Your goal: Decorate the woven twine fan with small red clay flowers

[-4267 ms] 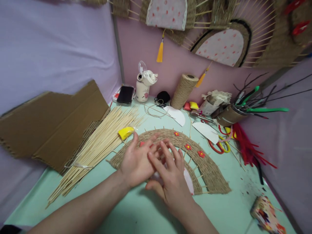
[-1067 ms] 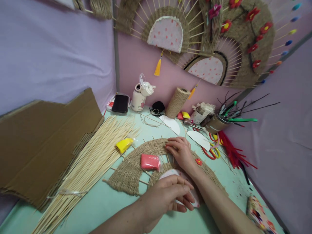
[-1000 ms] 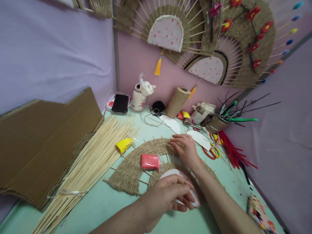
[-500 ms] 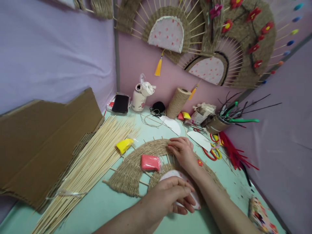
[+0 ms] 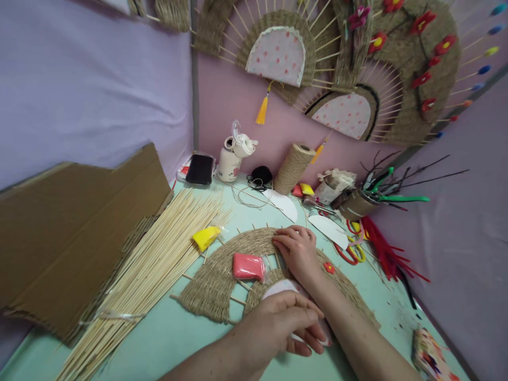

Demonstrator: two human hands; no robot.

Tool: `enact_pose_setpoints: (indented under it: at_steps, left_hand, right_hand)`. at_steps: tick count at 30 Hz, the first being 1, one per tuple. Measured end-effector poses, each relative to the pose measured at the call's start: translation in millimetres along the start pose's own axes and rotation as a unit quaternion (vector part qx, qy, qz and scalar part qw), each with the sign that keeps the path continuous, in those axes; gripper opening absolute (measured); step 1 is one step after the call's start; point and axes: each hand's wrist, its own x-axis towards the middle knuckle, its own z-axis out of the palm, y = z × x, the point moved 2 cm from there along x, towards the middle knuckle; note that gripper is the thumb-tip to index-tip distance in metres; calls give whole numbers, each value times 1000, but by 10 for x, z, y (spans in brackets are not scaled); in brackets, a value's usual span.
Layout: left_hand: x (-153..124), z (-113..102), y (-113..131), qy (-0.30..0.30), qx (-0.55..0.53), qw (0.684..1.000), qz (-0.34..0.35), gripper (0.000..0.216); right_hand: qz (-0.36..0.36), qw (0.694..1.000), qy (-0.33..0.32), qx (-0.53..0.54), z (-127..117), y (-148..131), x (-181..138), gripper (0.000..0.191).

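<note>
A woven twine fan (image 5: 206,288) with thin stick ribs lies on the table. My right hand (image 5: 299,256) rests on its upper band, fingers bent and drawn together at the weave; whatever is under the fingertips is hidden. Over the fan's white, dotted centre piece (image 5: 280,288) hovers my left hand (image 5: 288,323), its fingers loosely curled and apart with nothing visible in them. A packet of pink-red clay (image 5: 248,266) lies on the fan's left half. On the right half sits a small red flower (image 5: 329,268).
Left of the fan lie a yellow clay packet (image 5: 206,238), a bundle of thin sticks (image 5: 159,254) and cardboard (image 5: 79,227). Behind stand a white bottle (image 5: 230,161) and a twine spool (image 5: 293,169). Scissors (image 5: 353,251) and red pipe cleaners (image 5: 383,248) are at right.
The whole scene has shifted slightly right in view. Both hands keep nearly the same places over the fan.
</note>
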Motion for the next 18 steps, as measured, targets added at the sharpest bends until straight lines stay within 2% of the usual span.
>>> enact_pose_setpoints:
  at_steps: [11,18]
  left_hand:
    - [-9,-7,12,0,3,1000,2,41]
    - [-8,-7,-7,-3,2,1000,4,38]
  right_hand:
    - [-11,1000,6,-14,-53,-76,-53,20]
    - [6,999,3,-40,-146,-103,-129,24]
